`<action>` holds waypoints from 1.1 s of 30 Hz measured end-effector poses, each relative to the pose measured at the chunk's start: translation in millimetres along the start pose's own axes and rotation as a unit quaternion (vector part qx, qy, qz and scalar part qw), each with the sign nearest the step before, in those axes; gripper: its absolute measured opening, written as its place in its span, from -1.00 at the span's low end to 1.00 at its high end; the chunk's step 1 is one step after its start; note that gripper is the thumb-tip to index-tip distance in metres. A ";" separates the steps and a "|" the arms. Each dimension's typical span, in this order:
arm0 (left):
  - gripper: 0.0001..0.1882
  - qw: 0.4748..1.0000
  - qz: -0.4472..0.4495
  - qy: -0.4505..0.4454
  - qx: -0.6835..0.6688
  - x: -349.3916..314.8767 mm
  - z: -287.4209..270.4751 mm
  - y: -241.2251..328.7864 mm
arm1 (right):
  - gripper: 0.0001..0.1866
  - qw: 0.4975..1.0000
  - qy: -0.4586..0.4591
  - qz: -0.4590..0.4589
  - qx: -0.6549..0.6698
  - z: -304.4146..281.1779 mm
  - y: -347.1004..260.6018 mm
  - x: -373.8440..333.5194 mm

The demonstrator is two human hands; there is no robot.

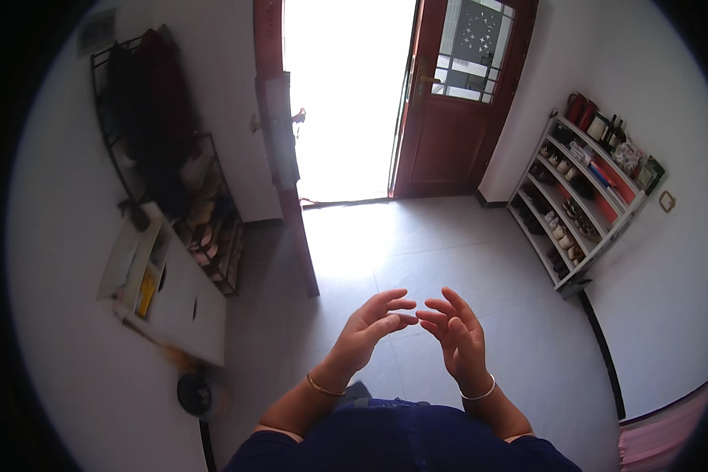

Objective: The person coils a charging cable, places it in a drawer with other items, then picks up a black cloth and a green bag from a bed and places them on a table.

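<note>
Both of my hands are raised in front of my body, above the grey tiled floor [448,259]. My left hand [376,321] has its fingers apart and slightly curved, with nothing in it; a gold-coloured bangle [322,385] circles that wrist. Facing it, my right hand [458,334] is likewise empty, fingers spread and bent, with a silver-coloured bangle [480,391] around the wrist. The fingertips of the two hands come close together; whether they touch I cannot tell.
Ahead, a reddish-brown door [444,145] stands beside a bright doorway, another door leaf [279,134] to its left. A shoe rack [578,197] lines the right wall. At left are a coat rack [145,118] with clothes and shoes, and a white cabinet [182,303]. Pink cloth [669,436] hangs lower right.
</note>
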State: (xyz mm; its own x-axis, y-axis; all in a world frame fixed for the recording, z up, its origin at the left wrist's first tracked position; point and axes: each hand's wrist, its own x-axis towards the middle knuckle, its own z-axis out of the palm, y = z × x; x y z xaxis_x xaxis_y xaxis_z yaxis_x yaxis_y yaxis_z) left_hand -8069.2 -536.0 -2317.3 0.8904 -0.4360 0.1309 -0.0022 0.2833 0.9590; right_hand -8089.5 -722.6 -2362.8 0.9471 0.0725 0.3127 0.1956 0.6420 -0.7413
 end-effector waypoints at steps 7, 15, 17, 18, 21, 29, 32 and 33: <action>-0.55 0.998 0.026 -0.055 -0.006 24.2 7.4 12.0 | -0.40 0.997 0.003 -0.073 -0.018 -1.6 -17.2 3.9; -0.52 0.999 0.008 -0.051 0.012 26.8 10.1 13.1 | -0.41 0.997 0.026 -0.065 -0.035 -4.5 -18.7 10.7; -0.53 0.999 0.003 -0.025 0.026 27.6 6.3 15.5 | -0.41 0.998 -0.004 -0.046 -0.032 -4.4 -13.6 16.8; -0.53 0.999 0.025 -0.022 0.014 26.8 2.4 18.5 | -0.43 0.998 -0.023 -0.053 -0.039 2.1 -16.4 24.8; -0.51 0.997 0.067 -0.025 0.006 30.7 1.5 35.2 | -0.47 0.993 -0.074 -0.083 -0.040 6.7 -29.2 51.5; -0.51 0.998 0.063 0.017 0.016 20.7 -5.7 42.0 | -0.50 0.991 -0.114 -0.072 -0.015 20.7 -23.0 53.7; -0.52 0.998 0.059 0.013 0.019 22.6 -4.4 35.8 | -0.49 0.992 -0.107 -0.058 -0.029 15.9 -22.0 51.6; -0.52 0.998 0.053 0.009 0.018 23.8 -4.0 31.8 | -0.49 0.992 -0.107 -0.058 -0.029 11.9 -20.4 49.4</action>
State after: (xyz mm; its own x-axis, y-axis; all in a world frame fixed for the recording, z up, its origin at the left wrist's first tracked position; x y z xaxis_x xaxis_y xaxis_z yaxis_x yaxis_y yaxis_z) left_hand -8046.3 -534.0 -2284.6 0.8927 -0.3892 0.2273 -0.1129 0.2953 0.9487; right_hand -8049.7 -723.1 -2325.2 0.8432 0.1649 0.5117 0.3200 0.6109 -0.7242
